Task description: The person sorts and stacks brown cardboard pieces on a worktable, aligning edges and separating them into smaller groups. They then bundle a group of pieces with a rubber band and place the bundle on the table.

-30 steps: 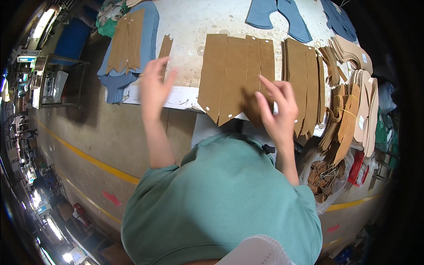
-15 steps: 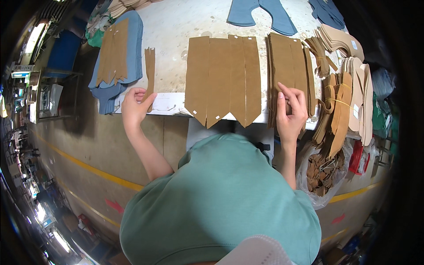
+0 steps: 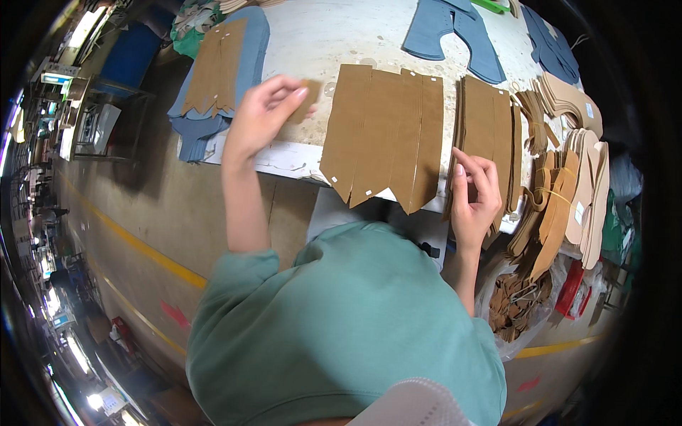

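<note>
My left hand point(image 3: 264, 119) is raised over the table's left part, pinching a narrow brown strip point(image 3: 306, 98) between thumb and fingers; most of the strip is hidden behind the hand. Right of it, several brown leather-like pieces point(image 3: 383, 135) lie side by side, their pointed ends overhanging the front edge and small white marks at their ends. My right hand point(image 3: 476, 202) is at the near end of a stack of brown pieces point(image 3: 486, 117). Its thumb and forefinger are close together, the other fingers curled; whether anything is between them does not show.
Brown strips lie on blue pieces point(image 3: 252, 50) at left. More blue cut pieces point(image 3: 455, 35) lie at the back. On the right are tied brown strips point(image 3: 558, 202) and beige pieces point(image 3: 593, 206). A plastic bag of brown scraps point(image 3: 515, 309) stands below the white table point(image 3: 291, 153).
My left hand has lifted the brown strip off the table's left side and moved right and away from me. My right hand stays near the stack. The whole view has shifted and tilted.
</note>
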Tool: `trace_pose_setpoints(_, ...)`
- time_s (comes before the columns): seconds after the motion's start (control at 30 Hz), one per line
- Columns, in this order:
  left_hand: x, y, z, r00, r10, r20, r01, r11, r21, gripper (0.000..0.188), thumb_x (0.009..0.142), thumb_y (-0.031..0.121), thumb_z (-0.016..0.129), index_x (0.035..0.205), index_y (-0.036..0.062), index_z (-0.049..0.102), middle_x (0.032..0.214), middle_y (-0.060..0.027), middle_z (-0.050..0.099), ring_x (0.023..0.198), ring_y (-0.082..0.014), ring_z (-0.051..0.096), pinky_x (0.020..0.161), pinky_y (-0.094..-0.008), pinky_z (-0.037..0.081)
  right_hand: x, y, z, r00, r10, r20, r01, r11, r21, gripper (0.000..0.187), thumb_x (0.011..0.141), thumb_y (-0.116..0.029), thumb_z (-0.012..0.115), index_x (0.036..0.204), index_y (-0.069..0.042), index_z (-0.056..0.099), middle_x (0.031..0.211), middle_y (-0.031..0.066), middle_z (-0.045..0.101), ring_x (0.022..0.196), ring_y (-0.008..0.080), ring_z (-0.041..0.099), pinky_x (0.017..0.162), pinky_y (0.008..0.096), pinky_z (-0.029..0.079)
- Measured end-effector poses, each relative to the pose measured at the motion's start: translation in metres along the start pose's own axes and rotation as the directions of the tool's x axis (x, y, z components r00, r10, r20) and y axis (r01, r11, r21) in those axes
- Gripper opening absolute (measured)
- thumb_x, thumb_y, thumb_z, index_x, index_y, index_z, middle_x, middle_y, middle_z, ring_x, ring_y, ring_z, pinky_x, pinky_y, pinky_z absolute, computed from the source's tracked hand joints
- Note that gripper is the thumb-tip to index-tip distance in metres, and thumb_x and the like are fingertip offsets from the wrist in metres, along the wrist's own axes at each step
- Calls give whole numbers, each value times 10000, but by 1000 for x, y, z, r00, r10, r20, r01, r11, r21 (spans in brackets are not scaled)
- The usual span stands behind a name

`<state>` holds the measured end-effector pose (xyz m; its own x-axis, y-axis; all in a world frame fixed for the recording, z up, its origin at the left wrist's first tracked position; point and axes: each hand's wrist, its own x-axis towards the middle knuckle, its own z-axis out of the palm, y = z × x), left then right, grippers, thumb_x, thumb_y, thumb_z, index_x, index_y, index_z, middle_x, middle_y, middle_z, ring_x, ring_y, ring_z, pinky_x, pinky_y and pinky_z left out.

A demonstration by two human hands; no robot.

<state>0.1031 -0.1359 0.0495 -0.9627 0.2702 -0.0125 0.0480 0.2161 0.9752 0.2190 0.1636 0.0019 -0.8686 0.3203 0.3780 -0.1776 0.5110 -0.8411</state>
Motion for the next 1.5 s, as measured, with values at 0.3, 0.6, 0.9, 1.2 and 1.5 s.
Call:
trace_pose_setpoints(0.3, 20, 16, 27, 866, 47, 498, 76, 972, -224, 187, 954, 161, 569, 1043, 3, 614, 800, -5, 638, 700, -53, 599, 633, -204, 475, 0, 3, -7, 996, -56, -72, 49, 995, -86, 198, 888, -41, 631, 1058, -65, 729, 893, 55, 608, 810, 142, 584, 684, 270, 470)
trace_pose_setpoints(0.6, 12, -52, 12, 947, -274, 168, 205, 918, 340, 148, 919, 126, 632, 955, -15, 660, 739, -2, 650, 635, -48, 599, 599, -196, 476, 15, 1, 8, 967, -159, 197, 211, 936, -281, 216, 853, -22, 637, 1056, -56, 701, 942, 82, 623, 914, 244, 581, 782, 348, 480)
trace_pose_setpoints(0.9, 6, -53, 9, 981, -66, 182, -12, 916, 400, 108, 799, 94, 723, 861, 16, 681, 747, 13, 610, 661, -41, 534, 602, -195, 438, 48, 20, 39, 925, -149, 351, 329, 777, -537, 220, 780, -7, 641, 994, -58, 656, 1056, 98, 595, 1102, 292, 531, 859, 418, 426)
trace_pose_setpoints(1.2, 11, -54, 12, 973, 7, 231, -107, 900, 422, 88, 776, 73, 712, 822, 27, 652, 779, 5, 578, 665, -59, 502, 603, -205, 423, 51, 27, 36, 940, -120, 320, 256, 869, -424, 93, 785, -22, 654, 866, -64, 636, 849, 57, 628, 899, 267, 574, 788, 399, 428)
trace_pose_setpoints(1.5, 7, -51, 16, 963, 126, 239, -223, 871, 439, 91, 755, 51, 681, 831, 21, 642, 820, -21, 612, 696, -92, 559, 655, -234, 467, 52, 26, 35, 943, -157, 295, 270, 878, -396, 89, 787, -28, 662, 863, -73, 654, 841, 48, 627, 870, 259, 578, 777, 379, 436)
